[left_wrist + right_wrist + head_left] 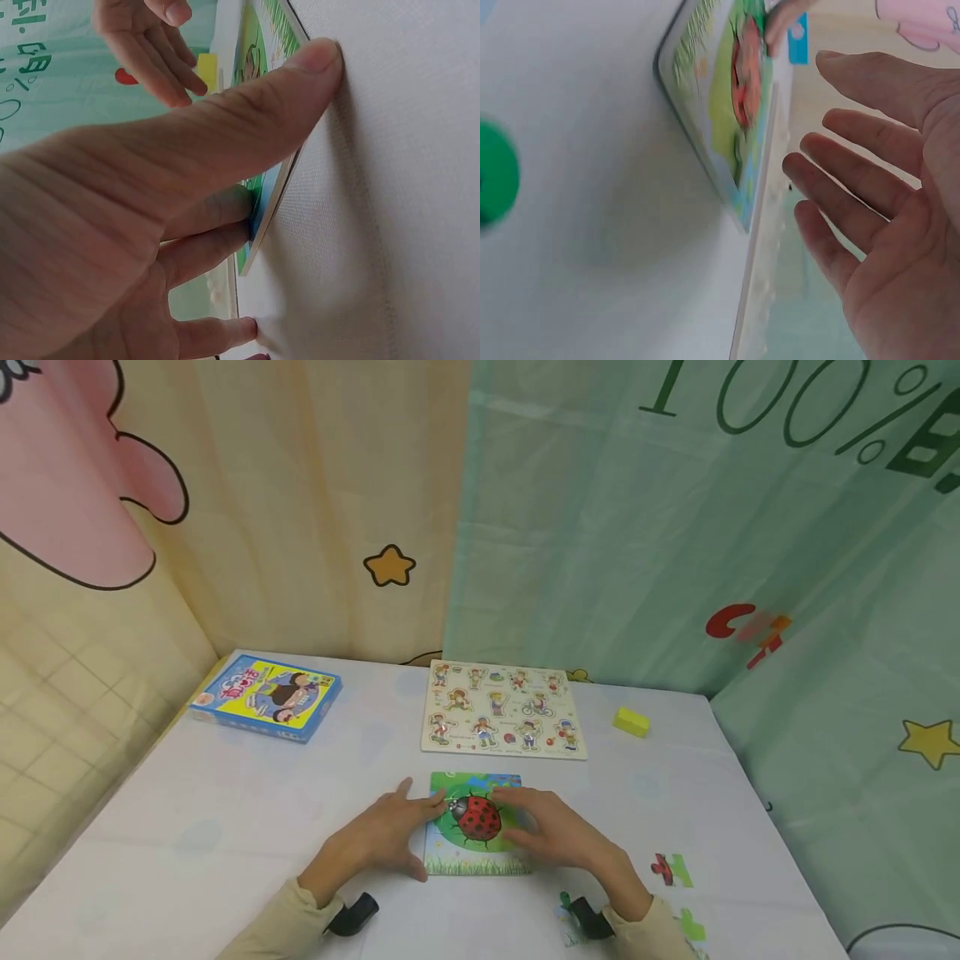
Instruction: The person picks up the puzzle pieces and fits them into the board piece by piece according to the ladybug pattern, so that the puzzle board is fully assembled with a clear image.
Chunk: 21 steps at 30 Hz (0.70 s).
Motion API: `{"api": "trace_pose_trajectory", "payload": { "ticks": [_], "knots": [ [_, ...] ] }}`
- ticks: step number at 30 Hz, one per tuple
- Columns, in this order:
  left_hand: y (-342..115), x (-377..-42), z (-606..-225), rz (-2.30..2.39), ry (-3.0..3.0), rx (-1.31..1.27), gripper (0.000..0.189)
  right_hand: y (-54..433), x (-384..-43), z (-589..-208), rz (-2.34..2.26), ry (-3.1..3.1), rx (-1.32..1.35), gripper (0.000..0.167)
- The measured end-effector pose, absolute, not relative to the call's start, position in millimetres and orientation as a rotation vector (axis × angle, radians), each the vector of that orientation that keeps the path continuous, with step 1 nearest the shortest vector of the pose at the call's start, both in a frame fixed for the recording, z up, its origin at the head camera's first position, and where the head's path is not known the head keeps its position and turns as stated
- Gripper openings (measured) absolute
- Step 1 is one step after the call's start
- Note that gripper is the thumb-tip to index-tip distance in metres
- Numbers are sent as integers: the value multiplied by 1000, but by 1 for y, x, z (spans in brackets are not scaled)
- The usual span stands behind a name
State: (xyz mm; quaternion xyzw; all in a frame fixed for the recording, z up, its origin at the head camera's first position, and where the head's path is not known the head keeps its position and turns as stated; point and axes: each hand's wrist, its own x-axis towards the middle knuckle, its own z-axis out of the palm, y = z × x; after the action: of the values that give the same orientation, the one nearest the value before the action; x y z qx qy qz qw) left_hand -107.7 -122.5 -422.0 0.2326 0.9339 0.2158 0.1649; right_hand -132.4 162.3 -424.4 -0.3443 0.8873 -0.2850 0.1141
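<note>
A small square board with a ladybug picture (477, 818) lies flat at the near middle of the table. My left hand (388, 831) is at its left side, thumb (313, 58) by the near corner. In the left wrist view, two of its fingertips rest on the board's surface, and another touches the white cloth beyond the edge. Over the board's right part hovers my right hand (558, 828), its fingers (847, 180) loosely extended and spread with nothing between them. Puzzle pieces lie to the right: a red and green one (672, 870), and a green one (692, 927) partly covered by the sleeve.
Behind the ladybug board lies a larger puzzle board with children figures (504, 710). A blue and yellow box (266, 695) sits at the back left, a yellow block (632, 722) at the back right. Another piece (567, 927) lies near the right wrist. Curtains (585, 527) hang behind the table.
</note>
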Motion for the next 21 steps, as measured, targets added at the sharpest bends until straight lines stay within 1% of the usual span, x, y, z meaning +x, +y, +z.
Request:
{"api": "trace_pose_trajectory", "payload": {
  "ticks": [3,8,16,21],
  "knots": [
    [-122,-108,-423,617,2658,666,91,179,-131,-422,-828,2660,-1003,51],
    [-123,-111,-423,619,2656,666,91,209,-123,-420,-804,2743,-914,51],
    [-128,-111,-423,657,2613,647,92,271,-106,-421,-752,2872,-502,53],
    [-130,-112,-424,676,2613,649,93,315,-99,-421,-702,2926,-428,57]
  ]
}}
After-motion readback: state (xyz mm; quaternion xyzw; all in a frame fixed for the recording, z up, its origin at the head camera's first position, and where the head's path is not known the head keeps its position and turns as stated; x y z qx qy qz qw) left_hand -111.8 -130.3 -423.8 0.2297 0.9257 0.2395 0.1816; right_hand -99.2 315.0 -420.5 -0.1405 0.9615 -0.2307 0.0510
